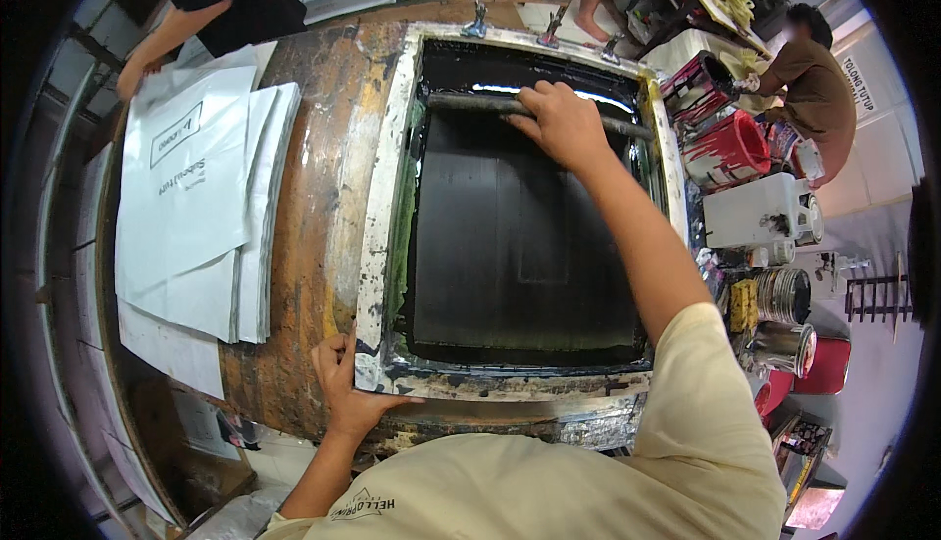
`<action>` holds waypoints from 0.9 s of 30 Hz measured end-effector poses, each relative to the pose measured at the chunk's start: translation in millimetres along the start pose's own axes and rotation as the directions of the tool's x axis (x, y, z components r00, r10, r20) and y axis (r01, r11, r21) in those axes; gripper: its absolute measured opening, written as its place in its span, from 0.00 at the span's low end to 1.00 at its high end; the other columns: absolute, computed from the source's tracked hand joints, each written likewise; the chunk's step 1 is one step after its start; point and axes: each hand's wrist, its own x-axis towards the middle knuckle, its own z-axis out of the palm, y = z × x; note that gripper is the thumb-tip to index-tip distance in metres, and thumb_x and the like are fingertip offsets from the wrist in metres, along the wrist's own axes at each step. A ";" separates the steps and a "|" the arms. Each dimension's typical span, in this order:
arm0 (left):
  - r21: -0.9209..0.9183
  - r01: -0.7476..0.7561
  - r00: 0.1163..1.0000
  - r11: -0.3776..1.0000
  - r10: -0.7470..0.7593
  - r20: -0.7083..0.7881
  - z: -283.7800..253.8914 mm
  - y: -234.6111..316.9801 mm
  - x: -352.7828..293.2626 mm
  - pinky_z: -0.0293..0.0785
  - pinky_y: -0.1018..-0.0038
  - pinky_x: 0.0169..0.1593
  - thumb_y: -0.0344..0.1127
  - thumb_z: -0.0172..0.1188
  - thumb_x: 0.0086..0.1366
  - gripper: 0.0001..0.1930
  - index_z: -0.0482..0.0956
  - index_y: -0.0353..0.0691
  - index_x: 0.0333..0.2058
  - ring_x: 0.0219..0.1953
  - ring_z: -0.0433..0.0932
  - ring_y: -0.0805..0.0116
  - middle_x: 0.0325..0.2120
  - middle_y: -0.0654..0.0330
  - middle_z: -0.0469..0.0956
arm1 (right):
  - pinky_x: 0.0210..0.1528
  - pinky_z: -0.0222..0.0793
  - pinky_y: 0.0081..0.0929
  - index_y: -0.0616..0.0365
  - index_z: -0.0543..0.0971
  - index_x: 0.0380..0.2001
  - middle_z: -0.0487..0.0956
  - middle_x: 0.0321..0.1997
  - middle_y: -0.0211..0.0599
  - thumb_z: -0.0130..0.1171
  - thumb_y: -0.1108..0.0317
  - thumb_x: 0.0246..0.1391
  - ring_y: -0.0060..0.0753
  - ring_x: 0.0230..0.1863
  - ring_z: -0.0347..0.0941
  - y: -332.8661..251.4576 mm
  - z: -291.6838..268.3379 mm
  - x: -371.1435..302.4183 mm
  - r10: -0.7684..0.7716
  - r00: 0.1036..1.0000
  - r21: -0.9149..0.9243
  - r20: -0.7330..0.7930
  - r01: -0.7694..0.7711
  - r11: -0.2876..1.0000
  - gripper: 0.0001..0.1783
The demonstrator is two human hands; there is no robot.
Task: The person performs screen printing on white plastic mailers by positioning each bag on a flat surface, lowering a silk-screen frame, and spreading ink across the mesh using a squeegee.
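The right hand (567, 126) grips a squeegee (470, 104); the left hand (350, 393) touches the screen frame (380, 246).

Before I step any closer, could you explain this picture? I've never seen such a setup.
No machine arms show here: these are a person's own bare hands. The single picture comes from a wide fisheye camera worn on the head, looking down, so straight edges bend near the rim. On the stained table lies a pale, paint-marked frame around a dark panel. The right hand holds a dark bar across the panel's far end. The left hand touches the frame's near-left corner. Printed white sheets lie stacked at left; a smeared red bucket stands at right.
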 end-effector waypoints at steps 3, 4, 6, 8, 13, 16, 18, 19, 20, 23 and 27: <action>-0.088 0.021 1.000 0.996 -0.020 0.004 0.3 0.3 -3.5 0.67 0.57 0.56 0.73 0.83 0.26 0.72 0.71 0.30 0.69 0.46 0.73 0.52 0.48 0.51 0.79 | 0.48 0.74 0.55 0.56 0.82 0.41 0.85 0.38 0.49 0.59 0.43 0.67 0.59 0.45 0.82 33.0 -16.0 45.8 -0.046 0.968 0.120 0.245 0.016 0.993 0.24; -0.132 0.028 1.000 0.991 -0.027 0.010 0.3 1.4 -3.2 0.67 0.57 0.56 0.72 0.83 0.26 0.73 0.71 0.29 0.69 0.45 0.74 0.52 0.49 0.51 0.82 | 0.48 0.74 0.56 0.56 0.83 0.41 0.85 0.37 0.50 0.59 0.44 0.67 0.60 0.45 0.82 42.0 -14.9 53.0 -0.081 0.970 0.158 0.228 0.045 0.986 0.24; -0.156 0.010 0.999 0.988 -0.017 -0.047 3.0 3.2 -4.9 0.67 0.57 0.56 0.71 0.83 0.26 0.73 0.70 0.29 0.69 0.44 0.76 0.51 0.50 0.51 0.84 | 0.47 0.75 0.54 0.54 0.83 0.42 0.84 0.37 0.48 0.60 0.43 0.66 0.58 0.45 0.82 40.5 -14.2 49.3 -0.064 0.987 0.136 0.147 0.044 0.990 0.23; -0.171 -0.013 0.997 0.985 -0.001 -0.080 7.2 -0.1 -7.0 0.67 0.56 0.55 0.70 0.84 0.25 0.73 0.69 0.29 0.69 0.43 0.77 0.50 0.51 0.51 0.85 | 0.46 0.76 0.53 0.53 0.83 0.41 0.84 0.37 0.45 0.61 0.43 0.66 0.55 0.45 0.82 34.6 -0.3 35.7 -0.027 0.998 0.054 0.048 0.025 0.998 0.22; -0.162 -0.049 0.992 0.986 0.029 -0.123 8.8 0.3 -6.6 0.69 0.57 0.55 0.65 0.86 0.26 0.71 0.70 0.30 0.69 0.44 0.75 0.49 0.50 0.51 0.84 | 0.44 0.77 0.50 0.51 0.82 0.38 0.82 0.36 0.41 0.64 0.44 0.63 0.52 0.44 0.82 -7.4 -13.0 -15.8 0.025 0.999 0.015 0.025 -0.025 1.000 0.21; -0.188 -0.036 0.989 0.981 0.008 -0.148 9.7 2.8 -9.4 0.69 0.57 0.55 0.63 0.87 0.28 0.67 0.72 0.32 0.68 0.44 0.73 0.49 0.48 0.52 0.85 | 0.45 0.77 0.50 0.51 0.82 0.38 0.82 0.38 0.42 0.66 0.46 0.61 0.52 0.45 0.81 -49.3 -32.5 -67.3 0.043 0.996 0.104 0.079 -0.051 0.993 0.19; -0.195 -0.030 0.986 0.980 -0.003 -0.165 11.8 1.2 -10.7 0.69 0.56 0.54 0.63 0.87 0.29 0.66 0.73 0.33 0.67 0.44 0.72 0.50 0.47 0.52 0.85 | 0.44 0.78 0.50 0.50 0.81 0.41 0.82 0.40 0.41 0.67 0.47 0.60 0.52 0.46 0.81 -89.7 -54.1 -113.1 0.064 0.993 0.083 0.098 -0.073 0.994 0.19; -0.204 -0.052 0.986 0.978 0.017 -0.167 12.4 1.4 -9.6 0.69 0.56 0.53 0.63 0.87 0.31 0.64 0.74 0.33 0.66 0.44 0.71 0.50 0.47 0.52 0.85 | 0.42 0.78 0.49 0.50 0.80 0.41 0.82 0.40 0.40 0.68 0.48 0.60 0.50 0.44 0.81 -110.5 -66.9 -136.1 0.087 0.990 0.057 0.113 -0.094 0.994 0.19; -0.207 -0.056 0.985 0.977 0.019 -0.174 13.2 1.1 -9.6 0.69 0.56 0.53 0.62 0.87 0.31 0.63 0.74 0.33 0.66 0.44 0.71 0.50 0.46 0.52 0.85 | 0.39 0.79 0.47 0.50 0.78 0.41 0.81 0.39 0.39 0.69 0.49 0.58 0.49 0.42 0.81 -130.6 -81.4 -157.2 0.092 0.988 0.052 0.123 -0.099 0.994 0.19; -0.225 -0.039 0.984 0.974 -0.001 -0.177 14.3 1.1 -8.3 0.69 0.54 0.54 0.61 0.87 0.34 0.60 0.75 0.33 0.65 0.44 0.72 0.48 0.45 0.50 0.84 | 0.38 0.79 0.45 0.53 0.76 0.41 0.79 0.38 0.39 0.69 0.50 0.58 0.47 0.42 0.79 -177.5 -123.6 -205.6 0.117 0.960 0.082 0.255 -0.142 0.986 0.20; -0.438 -0.047 0.981 0.898 -0.042 -0.192 15.4 4.4 -5.4 0.72 0.58 0.58 0.54 0.87 0.45 0.53 0.74 0.32 0.65 0.50 0.77 0.53 0.49 0.54 0.83 | 0.42 0.79 0.41 0.54 0.77 0.41 0.77 0.39 0.41 0.66 0.49 0.61 0.44 0.45 0.77 -191.8 -168.7 -215.2 0.100 0.971 0.166 0.216 -0.138 0.976 0.20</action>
